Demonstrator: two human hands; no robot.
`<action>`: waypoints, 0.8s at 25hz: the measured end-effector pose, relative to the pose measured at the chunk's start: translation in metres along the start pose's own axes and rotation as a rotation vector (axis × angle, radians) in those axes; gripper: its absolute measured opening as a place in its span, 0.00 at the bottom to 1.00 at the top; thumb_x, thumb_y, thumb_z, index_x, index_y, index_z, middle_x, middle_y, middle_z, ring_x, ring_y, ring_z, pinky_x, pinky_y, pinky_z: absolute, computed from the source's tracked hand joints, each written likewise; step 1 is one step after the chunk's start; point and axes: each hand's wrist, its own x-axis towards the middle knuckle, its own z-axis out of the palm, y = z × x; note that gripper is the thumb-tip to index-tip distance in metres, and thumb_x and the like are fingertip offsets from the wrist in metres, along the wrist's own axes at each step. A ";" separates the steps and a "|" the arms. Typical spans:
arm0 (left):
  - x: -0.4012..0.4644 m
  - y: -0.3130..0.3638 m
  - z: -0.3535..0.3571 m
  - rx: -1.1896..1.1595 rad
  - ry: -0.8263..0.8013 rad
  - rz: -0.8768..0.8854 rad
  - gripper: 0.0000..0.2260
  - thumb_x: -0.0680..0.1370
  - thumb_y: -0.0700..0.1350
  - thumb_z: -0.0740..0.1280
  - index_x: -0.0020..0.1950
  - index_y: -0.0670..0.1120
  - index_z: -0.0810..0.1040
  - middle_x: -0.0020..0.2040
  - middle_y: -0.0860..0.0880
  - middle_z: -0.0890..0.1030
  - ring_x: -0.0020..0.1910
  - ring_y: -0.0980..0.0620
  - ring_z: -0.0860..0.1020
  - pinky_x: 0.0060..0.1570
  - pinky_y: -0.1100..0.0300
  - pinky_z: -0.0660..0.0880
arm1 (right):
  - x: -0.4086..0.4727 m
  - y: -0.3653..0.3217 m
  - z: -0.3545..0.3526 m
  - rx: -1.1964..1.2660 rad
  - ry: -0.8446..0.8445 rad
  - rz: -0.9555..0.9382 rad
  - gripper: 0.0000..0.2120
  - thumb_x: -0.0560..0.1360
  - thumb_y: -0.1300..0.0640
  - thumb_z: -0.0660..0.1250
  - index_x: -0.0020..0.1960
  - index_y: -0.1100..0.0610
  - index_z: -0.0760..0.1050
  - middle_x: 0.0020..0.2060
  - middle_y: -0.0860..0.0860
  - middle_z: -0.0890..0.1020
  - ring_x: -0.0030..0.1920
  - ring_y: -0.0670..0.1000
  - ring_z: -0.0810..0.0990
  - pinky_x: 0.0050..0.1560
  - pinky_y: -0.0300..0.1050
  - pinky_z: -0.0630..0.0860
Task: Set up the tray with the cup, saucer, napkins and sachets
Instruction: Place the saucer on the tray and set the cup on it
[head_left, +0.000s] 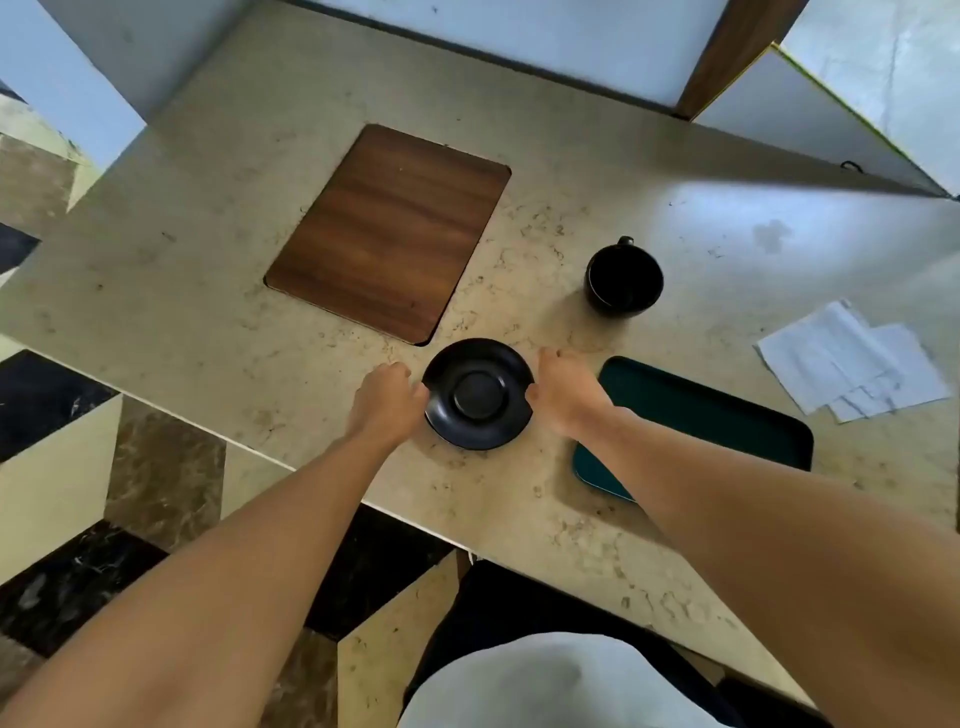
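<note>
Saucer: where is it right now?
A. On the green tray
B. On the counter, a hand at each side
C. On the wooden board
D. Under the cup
B: the saucer sits on the counter, left hand and right hand at its rim.

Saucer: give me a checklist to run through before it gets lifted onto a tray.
1. Both hands on the saucer: ok. The left hand and right hand touch opposite edges of the rim.
2. Grip closed firmly: cannot tell; the fingertips are hidden by the rim.
3. Saucer empty: ok, nothing lies on it.
4. Wooden tray free: ok, its surface is bare.
5. Green tray free: cannot tell; the right forearm covers part of it.
6. Cup out of the way: ok, it stands apart from the saucer, behind the right hand.
</note>
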 end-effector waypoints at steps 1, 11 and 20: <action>0.002 -0.002 -0.001 -0.044 -0.011 -0.015 0.07 0.78 0.41 0.63 0.42 0.41 0.77 0.42 0.40 0.77 0.42 0.42 0.74 0.41 0.51 0.70 | 0.002 -0.003 0.001 0.039 -0.007 0.054 0.13 0.81 0.62 0.60 0.65 0.63 0.68 0.61 0.60 0.74 0.50 0.55 0.71 0.46 0.47 0.68; 0.027 -0.003 0.001 -0.150 -0.119 -0.059 0.10 0.78 0.39 0.66 0.45 0.32 0.81 0.41 0.34 0.84 0.34 0.42 0.85 0.40 0.41 0.83 | 0.018 -0.001 0.021 0.194 0.009 0.248 0.11 0.81 0.60 0.62 0.62 0.61 0.72 0.54 0.57 0.78 0.51 0.57 0.77 0.44 0.46 0.73; 0.030 -0.001 -0.004 -0.200 -0.177 -0.107 0.10 0.80 0.39 0.66 0.48 0.32 0.81 0.37 0.41 0.85 0.26 0.52 0.84 0.43 0.42 0.84 | 0.019 0.000 0.022 0.181 -0.015 0.273 0.11 0.76 0.68 0.60 0.37 0.57 0.65 0.37 0.55 0.74 0.39 0.56 0.73 0.27 0.41 0.62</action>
